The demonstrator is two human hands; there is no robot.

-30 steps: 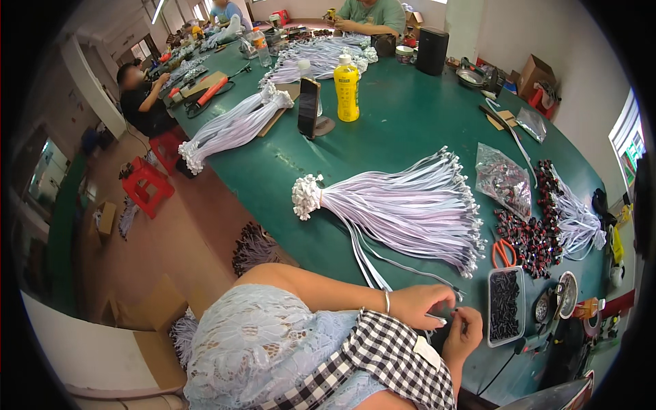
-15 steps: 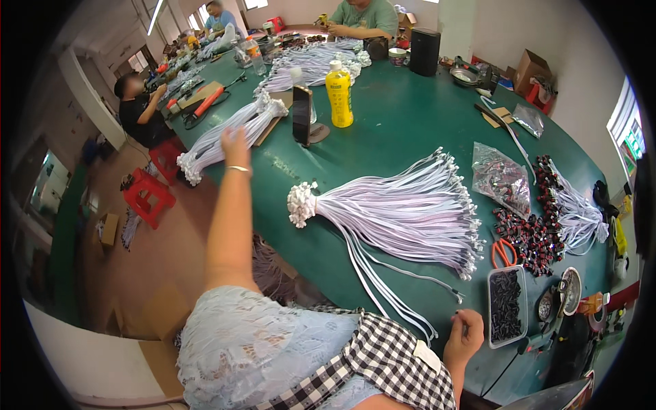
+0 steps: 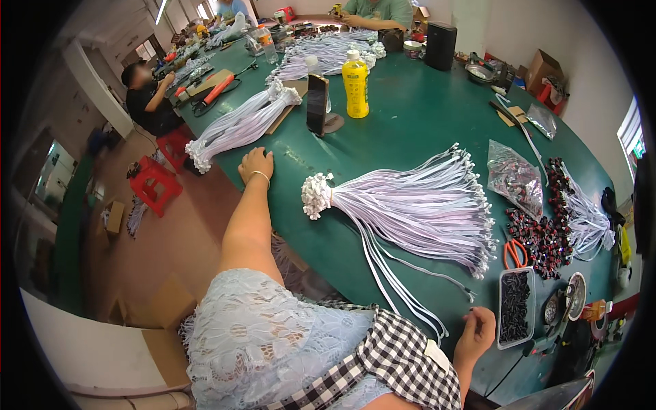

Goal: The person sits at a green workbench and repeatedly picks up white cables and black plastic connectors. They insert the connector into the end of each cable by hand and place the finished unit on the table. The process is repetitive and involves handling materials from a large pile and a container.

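My left hand [image 3: 255, 166] lies palm down at the table's left edge, fingers stretched and nothing held. Just beyond it is a tied bundle of white cables [image 3: 246, 120]. My right hand [image 3: 476, 333] is at the near edge, its fingers curled together; whatever they hold, if anything, is too small to name. Between my hands a large bundle of white flat cables [image 3: 417, 208] fans out to the right, its white connectors [image 3: 317, 196] gathered at the left. Several cables [image 3: 396, 287] trail loose from it toward my right hand.
A clear box of small black parts [image 3: 516, 307] stands beside orange-handled scissors [image 3: 515, 253] and a heap of small dark parts [image 3: 536, 242]. Farther back are a phone [image 3: 316, 104], a yellow bottle [image 3: 355, 85] and a black speaker [image 3: 440, 46]. Other people work around the table.
My left hand has come back from the left cable bundle and now rests on the table edge. My right hand stays at the near edge. The view has shifted slightly.
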